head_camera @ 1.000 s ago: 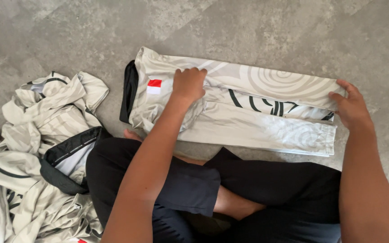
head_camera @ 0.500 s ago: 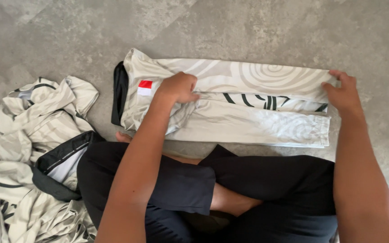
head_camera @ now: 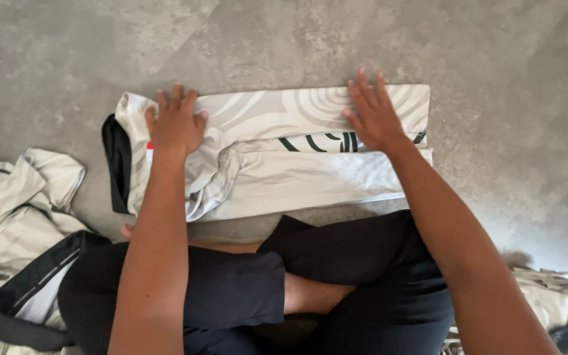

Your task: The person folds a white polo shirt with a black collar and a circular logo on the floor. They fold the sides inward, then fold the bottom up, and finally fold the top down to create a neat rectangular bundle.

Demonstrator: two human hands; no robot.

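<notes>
Palms down, we press our left hand and right hand, fingers spread and gripping nothing, onto the folded cream patterned shirt. It lies on the grey floor.

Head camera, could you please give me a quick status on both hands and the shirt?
Left hand flat, open, pressing collar end. Right hand flat, open, on other end. Folded cream shirt on grey floor. Nothing on top of it.

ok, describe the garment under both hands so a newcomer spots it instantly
On the grey floor, just beyond the seated person's crossed legs, lies a cream shirt folded into a long flat strip. Left hand and right hand press flat on it. Unlike the crumpled pile at left, it is neatly folded.
</notes>
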